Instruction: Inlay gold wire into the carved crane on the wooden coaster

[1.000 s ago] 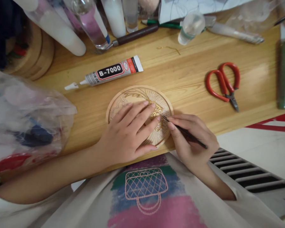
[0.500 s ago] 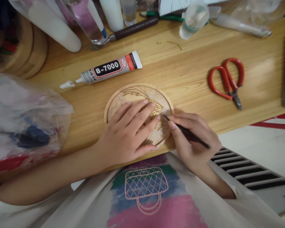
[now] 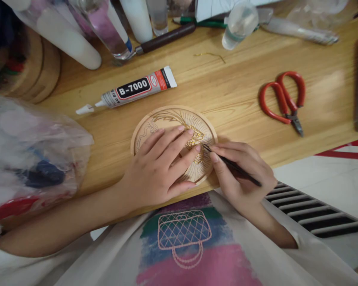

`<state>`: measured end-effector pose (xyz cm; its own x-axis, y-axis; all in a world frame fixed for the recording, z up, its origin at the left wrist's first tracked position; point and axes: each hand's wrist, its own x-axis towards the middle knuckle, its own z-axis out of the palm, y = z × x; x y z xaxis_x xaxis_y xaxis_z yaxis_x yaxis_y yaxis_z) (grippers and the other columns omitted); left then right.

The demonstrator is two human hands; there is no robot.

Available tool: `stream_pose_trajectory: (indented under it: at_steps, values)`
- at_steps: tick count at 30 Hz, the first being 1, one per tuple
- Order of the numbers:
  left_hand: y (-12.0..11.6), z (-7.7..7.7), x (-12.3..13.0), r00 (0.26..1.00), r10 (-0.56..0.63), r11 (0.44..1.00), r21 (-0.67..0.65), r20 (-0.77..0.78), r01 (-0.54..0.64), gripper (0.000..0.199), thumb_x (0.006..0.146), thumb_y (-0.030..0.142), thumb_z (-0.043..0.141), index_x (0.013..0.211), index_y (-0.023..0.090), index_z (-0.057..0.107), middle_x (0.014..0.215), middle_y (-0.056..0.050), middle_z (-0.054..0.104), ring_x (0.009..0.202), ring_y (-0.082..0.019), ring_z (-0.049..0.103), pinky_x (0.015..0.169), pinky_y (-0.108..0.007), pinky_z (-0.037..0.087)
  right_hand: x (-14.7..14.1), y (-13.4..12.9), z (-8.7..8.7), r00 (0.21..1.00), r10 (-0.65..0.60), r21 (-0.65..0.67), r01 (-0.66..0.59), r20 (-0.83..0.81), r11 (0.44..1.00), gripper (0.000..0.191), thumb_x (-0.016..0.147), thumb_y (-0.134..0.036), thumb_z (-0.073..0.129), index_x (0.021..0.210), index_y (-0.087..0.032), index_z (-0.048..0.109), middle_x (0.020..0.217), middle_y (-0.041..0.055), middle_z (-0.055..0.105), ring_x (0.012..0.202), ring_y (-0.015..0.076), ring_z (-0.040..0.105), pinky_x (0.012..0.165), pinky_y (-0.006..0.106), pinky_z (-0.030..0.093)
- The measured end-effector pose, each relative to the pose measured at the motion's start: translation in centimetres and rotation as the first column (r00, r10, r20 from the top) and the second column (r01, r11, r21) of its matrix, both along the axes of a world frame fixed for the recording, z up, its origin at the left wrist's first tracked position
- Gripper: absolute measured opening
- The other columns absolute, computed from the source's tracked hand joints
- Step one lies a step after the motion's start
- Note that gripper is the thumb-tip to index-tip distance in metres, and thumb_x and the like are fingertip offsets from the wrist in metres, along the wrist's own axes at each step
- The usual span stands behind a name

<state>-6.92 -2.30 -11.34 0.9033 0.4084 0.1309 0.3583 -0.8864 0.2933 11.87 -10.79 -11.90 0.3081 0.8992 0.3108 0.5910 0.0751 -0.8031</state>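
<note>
A round wooden plate (image 3: pixel 140 127) lies near the table's front edge, bearing fine drawn lines and raised gold lines in a feathery pattern. My left hand (image 3: pixel 159 167) rests flat over its left and middle part, fingers spread, and holds nothing. Black tweezers (image 3: pixel 238 169) are pinched in my right hand (image 3: pixel 243 171), at the plate's right edge. Their tips touch or hover just over the pattern beside my left fingertips. Whether anything is between the tips is too small to tell. Part of the pattern is hidden under my left hand.
Behind the plate lies a B-7000 glue tube (image 3: pixel 140 87), its nozzle toward a small white cap (image 3: pixel 85 109). Red-handled pliers (image 3: pixel 286 99) lie at right, a bent gold wire (image 3: pixel 210 54) farther back. Bottles, a dark-handled tool (image 3: pixel 167 37) and a small cup (image 3: pixel 240 26) line the back; a plastic bag (image 3: pixel 38 151) is left.
The view has shifted slightly. Both hands and the plate look nearly the same, with the tweezers still at the same part of the pattern.
</note>
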Motion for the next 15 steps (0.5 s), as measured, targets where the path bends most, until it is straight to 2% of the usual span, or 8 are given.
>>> stream_pose_trajectory:
  at_steps: [8, 15]
  values:
    - [0.11, -0.25, -0.18, 0.997, 0.033, 0.996, -0.091, 0.068, -0.027, 0.066, 0.097, 0.053, 0.050, 0.145, 0.009, 0.043, 0.145, -0.019, 0.053, 0.140, -0.032, 0.045, 0.118, -0.049, 0.034, 0.00, 0.02, 0.21, 0.998, -0.032, -0.023, 0.030, -0.059, 0.999, 0.018, 0.083, -0.012, 0.071, 0.095, -0.024, 0.075, 0.090, 0.0039, 0.077, 0.083, 0.0184, 0.073, 0.075, 0.034, 0.063]
    - [0.17, -0.26, -0.22, 0.998, 0.018, 0.998, -0.058, 0.063, -0.014, 0.062, 0.095, 0.049, 0.054, 0.141, 0.007, 0.048, 0.144, -0.022, 0.053, 0.139, -0.034, 0.045, 0.117, -0.051, 0.035, 0.10, -0.01, -0.12, 0.991, -0.079, -0.003, 0.079, -0.106, 0.997, 0.017, 0.081, -0.011, 0.072, 0.091, -0.023, 0.075, 0.088, 0.0030, 0.076, 0.081, 0.0165, 0.072, 0.074, 0.032, 0.062]
